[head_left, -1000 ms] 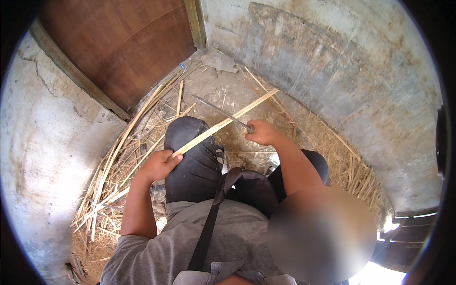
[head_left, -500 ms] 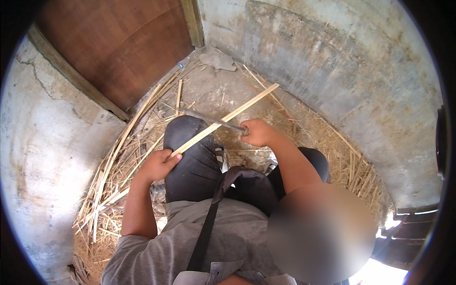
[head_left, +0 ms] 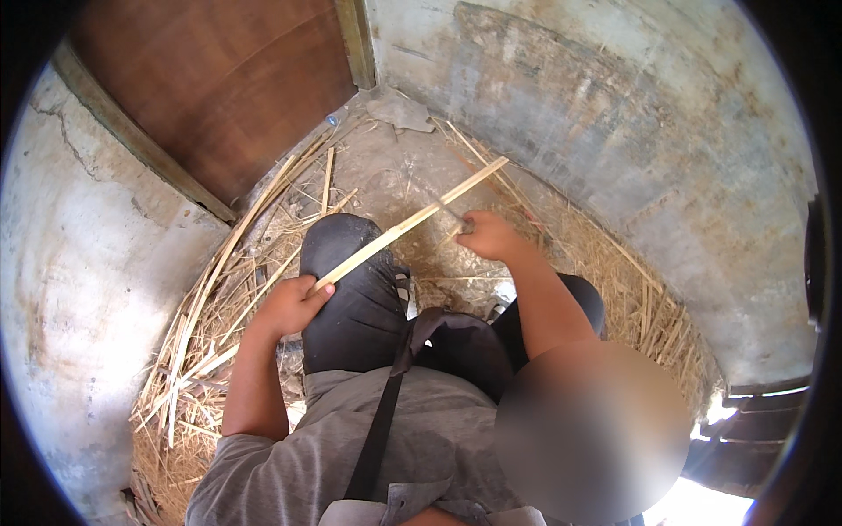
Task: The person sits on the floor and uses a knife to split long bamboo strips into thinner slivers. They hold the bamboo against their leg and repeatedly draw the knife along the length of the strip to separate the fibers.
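Observation:
One end of a long pale bamboo strip is gripped in my left hand, thumb on top. The strip lies over my left knee and slants up to the far right. My right hand is closed around the handle of a long-bladed knife. Its blade reaches up and left to the strip's far half, where the two cross; motion blurs the blade, and I cannot tell whether it touches. A notch or step shows in the strip's edge near its middle.
Loose strips and shavings lie along the left wall. More shavings and split pieces line the right wall. A brown door stands at the far left, and a flat stone rests in the far corner.
My right hand has moved slightly right and away from me, and the knife has swung so its blade shifts toward the strip's far end. My left hand and the strip have barely moved.

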Demonstrator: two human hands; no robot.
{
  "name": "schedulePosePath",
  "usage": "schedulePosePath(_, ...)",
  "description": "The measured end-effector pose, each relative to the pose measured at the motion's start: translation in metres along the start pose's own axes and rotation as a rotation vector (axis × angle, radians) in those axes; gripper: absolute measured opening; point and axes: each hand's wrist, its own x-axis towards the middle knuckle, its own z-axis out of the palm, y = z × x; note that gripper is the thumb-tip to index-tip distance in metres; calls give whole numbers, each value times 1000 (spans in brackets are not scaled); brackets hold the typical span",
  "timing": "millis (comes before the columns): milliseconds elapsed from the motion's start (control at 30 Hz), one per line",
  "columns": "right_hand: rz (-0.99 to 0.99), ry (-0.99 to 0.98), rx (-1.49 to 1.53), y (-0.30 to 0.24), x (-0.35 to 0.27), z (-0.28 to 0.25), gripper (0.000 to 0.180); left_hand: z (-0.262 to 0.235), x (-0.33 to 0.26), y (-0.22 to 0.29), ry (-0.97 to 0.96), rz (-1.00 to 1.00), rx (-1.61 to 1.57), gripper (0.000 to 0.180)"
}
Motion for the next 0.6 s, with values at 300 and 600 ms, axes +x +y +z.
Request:
schedulePosePath(300, 16, -10, 34, 6, 2, -7, 55, -1, -1, 2, -1, 17, -65, 53)
schedulePosePath(600, -81, -59, -6, -26, -5, 0, 50, 2, -1, -2, 32, 21, -111, 57)
